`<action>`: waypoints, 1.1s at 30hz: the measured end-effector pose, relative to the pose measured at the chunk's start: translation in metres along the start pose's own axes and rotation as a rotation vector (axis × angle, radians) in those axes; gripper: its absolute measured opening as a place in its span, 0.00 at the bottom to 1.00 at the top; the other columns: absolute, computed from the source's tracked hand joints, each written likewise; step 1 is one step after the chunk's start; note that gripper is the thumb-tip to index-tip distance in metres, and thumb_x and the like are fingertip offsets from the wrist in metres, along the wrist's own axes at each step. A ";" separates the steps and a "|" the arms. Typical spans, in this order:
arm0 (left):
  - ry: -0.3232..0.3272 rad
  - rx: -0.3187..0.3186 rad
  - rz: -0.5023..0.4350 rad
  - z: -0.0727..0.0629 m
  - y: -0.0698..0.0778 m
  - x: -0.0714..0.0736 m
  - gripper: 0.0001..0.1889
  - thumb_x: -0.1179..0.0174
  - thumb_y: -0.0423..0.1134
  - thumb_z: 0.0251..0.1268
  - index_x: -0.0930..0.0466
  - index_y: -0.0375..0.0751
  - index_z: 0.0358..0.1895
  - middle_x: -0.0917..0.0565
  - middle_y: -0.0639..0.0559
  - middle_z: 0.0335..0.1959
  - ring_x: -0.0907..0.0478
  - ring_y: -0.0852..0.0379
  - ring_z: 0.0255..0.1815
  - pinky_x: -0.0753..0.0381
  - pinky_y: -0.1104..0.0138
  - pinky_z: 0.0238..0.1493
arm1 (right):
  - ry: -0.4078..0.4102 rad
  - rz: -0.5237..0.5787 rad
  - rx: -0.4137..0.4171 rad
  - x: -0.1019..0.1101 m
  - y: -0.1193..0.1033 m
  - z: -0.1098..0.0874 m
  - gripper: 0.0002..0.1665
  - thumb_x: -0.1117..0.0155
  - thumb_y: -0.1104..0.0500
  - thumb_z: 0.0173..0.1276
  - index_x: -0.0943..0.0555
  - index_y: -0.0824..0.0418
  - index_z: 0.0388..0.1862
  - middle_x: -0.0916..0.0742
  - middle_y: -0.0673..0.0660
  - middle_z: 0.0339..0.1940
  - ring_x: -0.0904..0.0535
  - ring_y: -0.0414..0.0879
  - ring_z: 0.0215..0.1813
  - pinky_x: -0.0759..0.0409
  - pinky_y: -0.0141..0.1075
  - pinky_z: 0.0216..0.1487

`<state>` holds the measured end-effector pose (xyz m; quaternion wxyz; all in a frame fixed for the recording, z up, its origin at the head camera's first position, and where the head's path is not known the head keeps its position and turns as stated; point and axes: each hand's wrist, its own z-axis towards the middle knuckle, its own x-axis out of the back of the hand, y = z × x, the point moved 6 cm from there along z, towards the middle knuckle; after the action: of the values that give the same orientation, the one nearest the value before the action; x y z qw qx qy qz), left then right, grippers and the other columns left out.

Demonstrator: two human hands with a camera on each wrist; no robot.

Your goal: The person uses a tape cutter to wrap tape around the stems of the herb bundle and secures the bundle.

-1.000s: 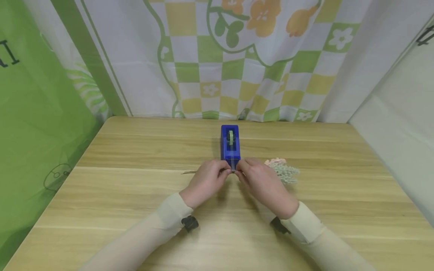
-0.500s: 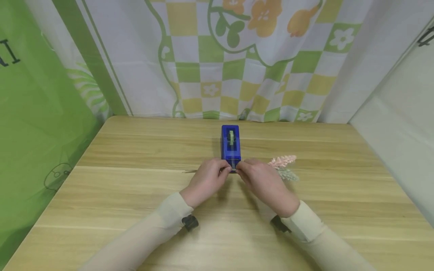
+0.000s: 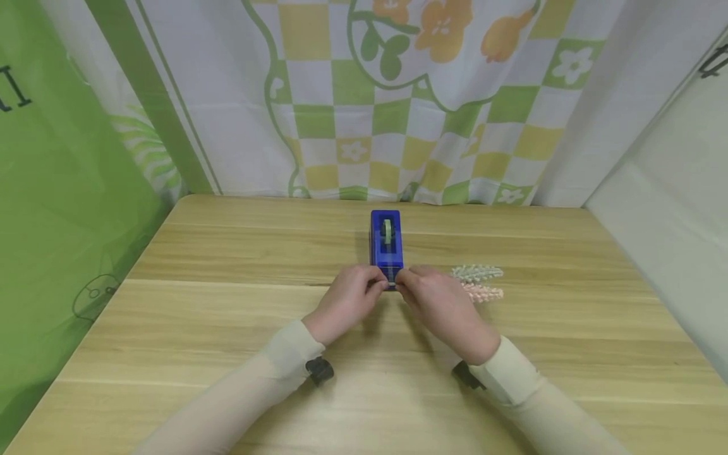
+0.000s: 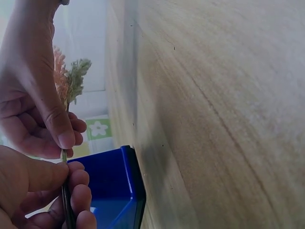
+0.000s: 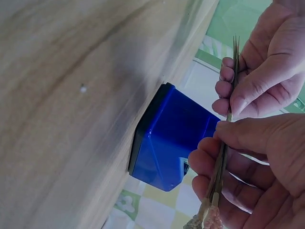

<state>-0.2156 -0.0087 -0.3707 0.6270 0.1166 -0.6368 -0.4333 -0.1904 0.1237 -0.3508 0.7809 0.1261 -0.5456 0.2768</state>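
The flower heads have rolled over since the earlier frame: the pale green sprig (image 3: pixel 476 273) now lies farther from the person and the pink sprig (image 3: pixel 483 293) nearer, where a moment ago the pink one sat on the far side, while both hands have stayed at the near end of the tape dispenser. At left, the left hand (image 3: pixel 348 302) pinches the bare ends of the stems (image 5: pixel 222 157) between thumb and curled fingers, its grip closed on them just in front of the blue tape dispenser (image 3: pixel 387 246), which stands upright on the wooden surface (image 3: pixel 199 328) with its green roll showing on top. At right, the right hand (image 3: pixel 440 304) holds the same stems a little farther along (its thumb and forefinger closed round them in the wrist view), so the two sprigs stick out past it to the right, just above or on the surface; which, the pictures do not settle. No strip of tape can be made out between the fingers. To do this step well, it seems wise to keep the two stems pressed side by side and level with the dispenser's cutting end, turning them together rather than one at a time so that neither slips out of line. A checked, flowered curtain (image 3: pixel 398 95) hangs behind.
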 end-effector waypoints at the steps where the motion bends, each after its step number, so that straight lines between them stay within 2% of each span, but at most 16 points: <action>1: 0.005 -0.002 -0.002 0.000 0.000 0.000 0.07 0.39 0.32 0.75 0.12 0.35 0.42 0.09 0.45 0.37 0.22 0.58 0.32 0.21 0.69 0.36 | -0.007 0.003 -0.003 0.000 0.000 0.000 0.03 0.30 0.62 0.72 0.15 0.60 0.37 0.16 0.50 0.26 0.29 0.39 0.24 0.27 0.30 0.24; 4: 0.008 0.004 -0.018 0.001 -0.002 0.000 0.06 0.38 0.32 0.75 0.12 0.36 0.41 0.10 0.46 0.37 0.22 0.59 0.32 0.21 0.69 0.36 | -0.047 0.032 -0.032 0.000 0.001 0.002 0.03 0.32 0.61 0.74 0.15 0.60 0.39 0.15 0.50 0.28 0.27 0.38 0.26 0.25 0.31 0.27; 6: 0.005 0.011 -0.037 0.001 -0.004 -0.001 0.05 0.38 0.32 0.75 0.12 0.36 0.41 0.10 0.46 0.37 0.23 0.59 0.32 0.22 0.70 0.36 | -0.068 0.064 -0.069 -0.001 0.002 0.003 0.05 0.34 0.60 0.76 0.14 0.61 0.41 0.13 0.52 0.31 0.23 0.40 0.28 0.20 0.33 0.31; 9: 0.000 0.013 -0.064 0.002 -0.006 -0.001 0.06 0.38 0.32 0.75 0.12 0.35 0.42 0.10 0.45 0.37 0.24 0.59 0.31 0.23 0.71 0.35 | -0.088 0.120 -0.137 -0.001 0.006 0.007 0.09 0.37 0.58 0.78 0.15 0.60 0.39 0.13 0.52 0.30 0.22 0.41 0.29 0.19 0.35 0.32; 15: 0.001 0.016 -0.080 0.002 -0.006 -0.001 0.06 0.38 0.33 0.75 0.13 0.34 0.42 0.11 0.45 0.38 0.25 0.59 0.32 0.25 0.71 0.35 | -0.132 0.217 -0.245 -0.008 0.011 0.014 0.14 0.40 0.56 0.81 0.20 0.58 0.31 0.20 0.50 0.23 0.29 0.41 0.24 0.29 0.32 0.25; 24: 0.005 -0.017 -0.066 0.001 -0.005 -0.001 0.06 0.38 0.32 0.75 0.13 0.35 0.40 0.11 0.45 0.38 0.25 0.59 0.32 0.24 0.71 0.35 | -0.211 0.342 -0.329 -0.016 0.017 0.022 0.16 0.41 0.57 0.81 0.18 0.61 0.31 0.21 0.51 0.19 0.30 0.42 0.21 0.30 0.32 0.23; 33: 0.022 -0.029 -0.062 0.001 -0.005 -0.002 0.05 0.38 0.32 0.75 0.13 0.34 0.41 0.11 0.44 0.39 0.24 0.59 0.33 0.23 0.71 0.36 | -0.216 0.405 -0.342 -0.018 0.020 0.024 0.13 0.38 0.58 0.79 0.15 0.63 0.34 0.17 0.53 0.22 0.28 0.41 0.22 0.29 0.31 0.24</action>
<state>-0.2183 -0.0096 -0.3757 0.6219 0.1319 -0.6195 -0.4604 -0.2254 0.1228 -0.3609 0.6570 -0.0904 -0.6785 0.3160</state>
